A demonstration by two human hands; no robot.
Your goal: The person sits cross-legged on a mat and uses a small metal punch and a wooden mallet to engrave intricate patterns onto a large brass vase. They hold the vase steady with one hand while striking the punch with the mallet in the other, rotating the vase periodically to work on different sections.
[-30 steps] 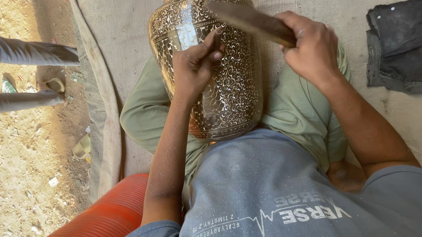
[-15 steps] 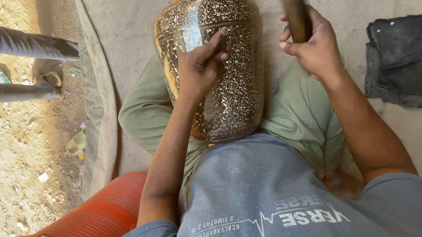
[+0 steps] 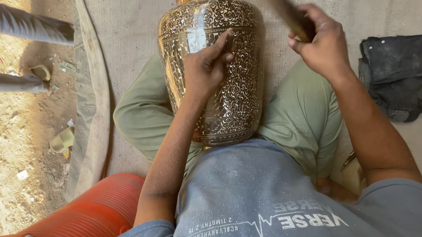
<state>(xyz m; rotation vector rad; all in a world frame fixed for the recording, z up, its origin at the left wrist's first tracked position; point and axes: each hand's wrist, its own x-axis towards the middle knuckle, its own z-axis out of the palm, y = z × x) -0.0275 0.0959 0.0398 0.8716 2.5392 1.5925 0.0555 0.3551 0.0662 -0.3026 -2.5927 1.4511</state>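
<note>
- Vase (image 3: 214, 63), engraved brass with dense scrollwork, rests between the seated person's green-trousered knees on a coarse mat (image 3: 122, 32).
- Left hand (image 3: 207, 69) pinches a thin tool against its shoulder, unchanged.
- Right hand (image 3: 321, 42), grip closed around a blurred dark wooden stick (image 3: 277, 2), has tilted it leftward, mid-swing.
- Crumpled black cloth (image 3: 414, 73) lies right.

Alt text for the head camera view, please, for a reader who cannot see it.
A seated person steadies an ornate engraved brass vase lying between their legs; the left hand presses a small tool against it while the right hand holds a blurred dark stick raised. A dark cloth lies to the right, an orange ribbed container lower left.
</note>
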